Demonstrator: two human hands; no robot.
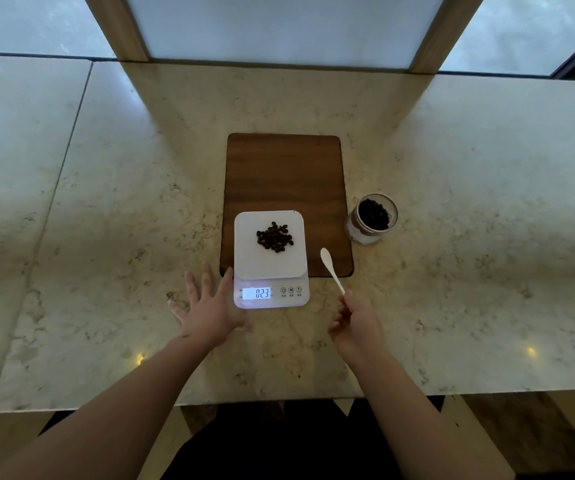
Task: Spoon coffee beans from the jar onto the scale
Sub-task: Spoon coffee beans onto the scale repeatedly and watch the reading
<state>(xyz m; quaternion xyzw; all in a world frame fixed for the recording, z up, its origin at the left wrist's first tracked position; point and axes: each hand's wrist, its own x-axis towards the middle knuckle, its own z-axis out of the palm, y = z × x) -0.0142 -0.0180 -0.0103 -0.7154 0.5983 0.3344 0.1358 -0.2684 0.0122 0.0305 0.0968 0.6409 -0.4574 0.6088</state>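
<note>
A white digital scale (244, 261) stands at the near edge of a wooden board, its lit display reading 023. A small pile of dark coffee beans (274, 236) lies in the middle of its platform. An open glass jar (372, 218) holding more beans stands on the counter to the right of the board. My right hand (357, 322) grips the handle of a white spoon (331, 270), whose empty bowl points up and away, right of the scale. My left hand (206, 310) lies flat with fingers spread, just left of the scale's display.
The dark wooden board (286, 174) lies in the middle of a pale marble counter (106, 220). Wooden window posts (119, 26) rise behind the counter's far edge. The counter's near edge runs just below my forearms.
</note>
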